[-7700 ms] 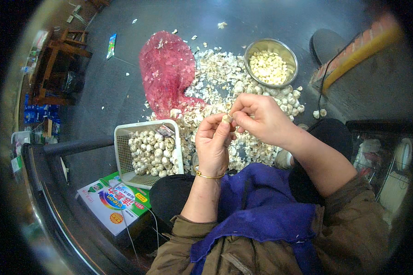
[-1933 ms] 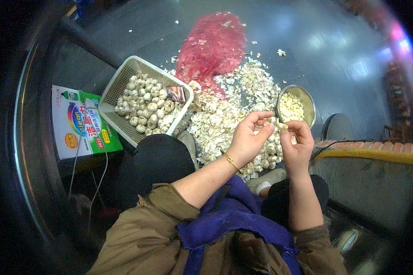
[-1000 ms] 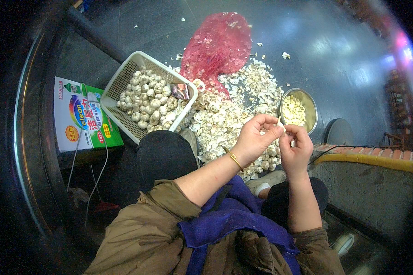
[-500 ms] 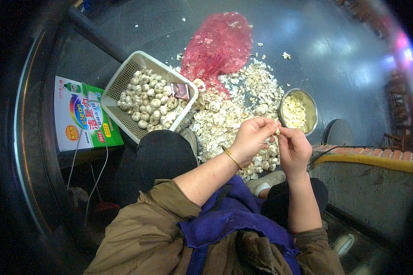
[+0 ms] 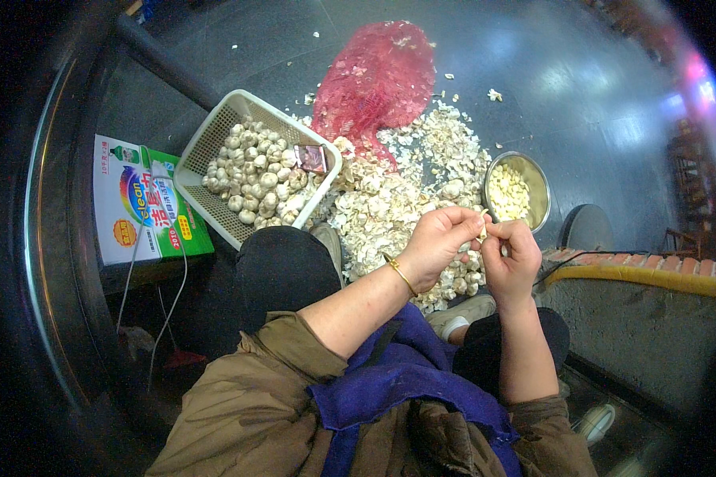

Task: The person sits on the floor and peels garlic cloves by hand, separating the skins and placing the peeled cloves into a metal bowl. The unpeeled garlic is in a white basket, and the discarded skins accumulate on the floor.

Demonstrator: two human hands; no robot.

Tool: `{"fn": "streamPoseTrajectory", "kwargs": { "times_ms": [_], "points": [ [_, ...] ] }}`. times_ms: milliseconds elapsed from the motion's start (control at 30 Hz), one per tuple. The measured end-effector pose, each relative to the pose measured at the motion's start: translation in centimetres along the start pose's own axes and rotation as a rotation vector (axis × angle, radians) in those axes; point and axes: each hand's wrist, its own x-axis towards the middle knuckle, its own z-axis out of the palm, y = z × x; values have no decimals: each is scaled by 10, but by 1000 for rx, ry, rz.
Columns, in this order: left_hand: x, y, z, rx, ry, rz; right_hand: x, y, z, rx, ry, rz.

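My left hand (image 5: 439,245) and my right hand (image 5: 511,256) meet fingertip to fingertip above a heap of garlic skins (image 5: 374,215). Both pinch a small pale garlic clove (image 5: 483,234), partly covered by the fingers. Something whitish also shows under the curled fingers of my left hand, too hidden to name. Just beyond my right hand stands a round metal bowl (image 5: 542,191) with peeled cloves (image 5: 509,193) in it. Loose garlic bulbs (image 5: 460,280) lie on the heap below my hands.
To the left, a white plastic basket (image 5: 207,126) holds many garlic bulbs (image 5: 254,171) and a small dark packet (image 5: 310,159). A red mesh bag (image 5: 382,75) lies flat beyond the skins. A green and white box (image 5: 147,203) stands far left; a low ledge (image 5: 644,274) runs along the right.
My fingers have shifted slightly around the clove, and a pale bit now sticks up above the fingertips. Both arms stay in nearly the same place.
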Motion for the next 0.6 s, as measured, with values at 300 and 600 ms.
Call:
{"fn": "streamPoseTrajectory", "kwargs": {
  "times_ms": [300, 600],
  "points": [
    [-5, 9, 2, -210, -15, 55, 2, 1, -5, 143, 53, 128],
    [-6, 8, 6, -163, 47, 71, 8, -14, -8, 90, -44, 20]
  ]
}}
